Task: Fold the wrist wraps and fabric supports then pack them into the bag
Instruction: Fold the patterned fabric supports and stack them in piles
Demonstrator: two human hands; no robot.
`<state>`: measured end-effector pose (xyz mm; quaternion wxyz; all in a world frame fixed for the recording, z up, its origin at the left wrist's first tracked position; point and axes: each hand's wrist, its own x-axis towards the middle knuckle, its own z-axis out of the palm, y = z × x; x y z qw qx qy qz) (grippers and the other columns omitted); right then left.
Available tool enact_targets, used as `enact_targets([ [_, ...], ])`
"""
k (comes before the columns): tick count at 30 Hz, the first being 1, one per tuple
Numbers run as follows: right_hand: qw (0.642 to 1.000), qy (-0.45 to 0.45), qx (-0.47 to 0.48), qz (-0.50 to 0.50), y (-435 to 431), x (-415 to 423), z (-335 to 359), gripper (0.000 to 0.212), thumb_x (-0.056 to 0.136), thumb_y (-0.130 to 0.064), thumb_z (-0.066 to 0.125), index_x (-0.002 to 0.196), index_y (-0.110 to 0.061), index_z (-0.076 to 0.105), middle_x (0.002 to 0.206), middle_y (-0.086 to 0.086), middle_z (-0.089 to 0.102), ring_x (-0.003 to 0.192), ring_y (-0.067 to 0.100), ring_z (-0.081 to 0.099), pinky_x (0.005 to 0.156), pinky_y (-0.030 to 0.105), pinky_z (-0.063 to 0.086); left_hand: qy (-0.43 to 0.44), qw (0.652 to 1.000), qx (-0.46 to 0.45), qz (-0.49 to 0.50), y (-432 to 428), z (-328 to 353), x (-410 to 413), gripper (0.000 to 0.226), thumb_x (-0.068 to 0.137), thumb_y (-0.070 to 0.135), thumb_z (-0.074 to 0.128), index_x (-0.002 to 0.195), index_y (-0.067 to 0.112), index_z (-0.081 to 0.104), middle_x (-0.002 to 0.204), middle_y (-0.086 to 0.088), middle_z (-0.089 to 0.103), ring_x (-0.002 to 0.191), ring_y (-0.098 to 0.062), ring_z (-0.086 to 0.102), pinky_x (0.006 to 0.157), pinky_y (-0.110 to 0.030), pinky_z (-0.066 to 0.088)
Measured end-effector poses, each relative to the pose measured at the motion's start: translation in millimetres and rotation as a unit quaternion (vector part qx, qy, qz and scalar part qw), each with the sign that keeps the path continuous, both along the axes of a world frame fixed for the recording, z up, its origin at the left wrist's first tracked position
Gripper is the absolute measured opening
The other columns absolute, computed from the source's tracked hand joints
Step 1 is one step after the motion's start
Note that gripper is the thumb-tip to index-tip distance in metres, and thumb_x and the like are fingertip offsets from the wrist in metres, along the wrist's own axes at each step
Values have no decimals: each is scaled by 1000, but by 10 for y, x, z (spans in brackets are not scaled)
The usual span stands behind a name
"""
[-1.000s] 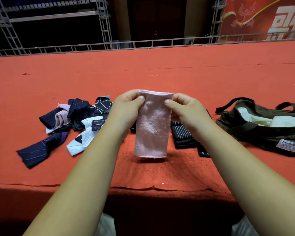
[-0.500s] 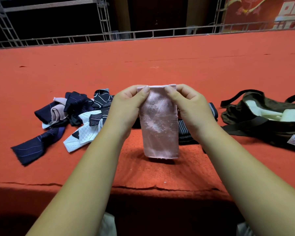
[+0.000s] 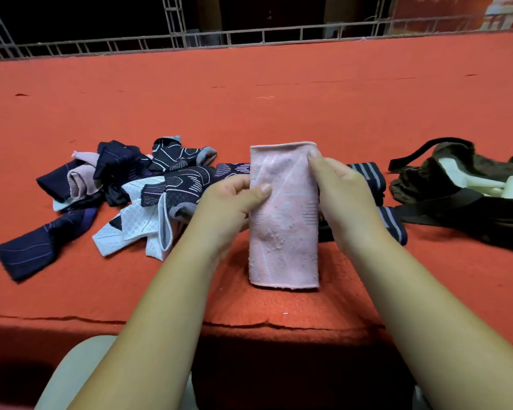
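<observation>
The red carpeted surface [image 3: 279, 108], cracked along its near edge, runs back to a grey metal truss railing [image 3: 249, 37] and a dark room. Over it the pink knitted fabric support [image 3: 283, 220] stands upright. The left hand [image 3: 228, 202] pinches its middle left edge, having slid down from the top corner, and the right hand [image 3: 344, 190] grips the upper right edge. Farther right, the open olive cloth bag [image 3: 462, 202] holds white folded pieces [image 3: 486, 182].

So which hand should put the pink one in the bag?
Probably the right hand: it pinches the pink wrap at its top, and the bag lies on that side. The left hand holds it too, but nearer the pile.
</observation>
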<state>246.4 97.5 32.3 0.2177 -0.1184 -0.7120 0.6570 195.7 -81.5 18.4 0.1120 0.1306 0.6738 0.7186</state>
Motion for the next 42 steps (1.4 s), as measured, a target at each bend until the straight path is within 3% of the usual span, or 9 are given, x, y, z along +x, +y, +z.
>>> enact_targets([
  [3,998,-37,36,37,21,77,-139,34,102,-44,65,89,-15,77,84,-7,74,78,9,67,77,34,55,-17,999,28,26,21,-35,-52,15,101,11,69,113,7,77,97,-8,79,73,-14,71,64,-24,58],
  [7,990,-57,93,86,24,101,-298,14,94,-28,67,99,-21,79,94,15,76,76,15,68,90,58,61,-20,997,43,57,-4,-58,-124,12,102,13,68,103,9,79,92,-10,80,72,-16,72,65,-28,58],
  [14,995,-33,23,87,56,37,-356,19,100,-32,70,102,-16,79,92,14,77,74,14,68,70,43,62,-5,999,20,45,-49,-96,-126,16,104,15,66,112,15,79,98,-7,79,83,-22,69,74,-36,57],
  [18,995,-12,-37,92,55,18,-326,18,105,-25,68,106,-11,79,70,0,65,60,10,56,57,29,51,6,999,20,34,-69,-76,-112,18,104,13,65,115,16,79,109,-11,81,86,-21,73,76,-34,60],
  [22,994,-11,-47,101,80,50,-292,13,103,-16,68,111,-9,75,75,11,59,61,14,53,60,35,50,15,1000,3,5,-143,-62,-128,21,103,12,66,118,18,80,115,-8,80,90,-20,73,84,-40,62],
  [27,993,-2,-24,117,135,66,-242,19,103,-8,64,117,-17,74,69,0,63,57,12,57,56,32,55,72,997,-34,6,-235,-13,-138,24,102,6,66,118,18,79,95,0,76,77,-12,68,74,-32,61],
  [33,992,8,-35,119,124,68,-240,33,102,-5,59,110,-28,82,97,2,80,81,17,70,82,49,61,27,999,17,-40,-230,1,-148,30,103,1,60,109,20,82,102,-14,73,92,-24,68,80,-36,62],
  [39,992,-4,-84,99,86,45,-258,35,99,-1,52,91,-17,82,69,0,67,56,14,51,56,27,41,-6,999,16,-29,-209,35,-133,41,99,-8,50,85,16,80,77,-3,70,73,-13,61,76,-29,61],
  [42,988,9,-100,118,113,7,-264,34,96,-8,48,89,-14,81,77,4,66,70,18,56,67,31,46,2,1000,14,-26,-203,44,-134,40,99,-8,41,87,10,75,71,-1,68,68,-10,60,75,-29,61],
])
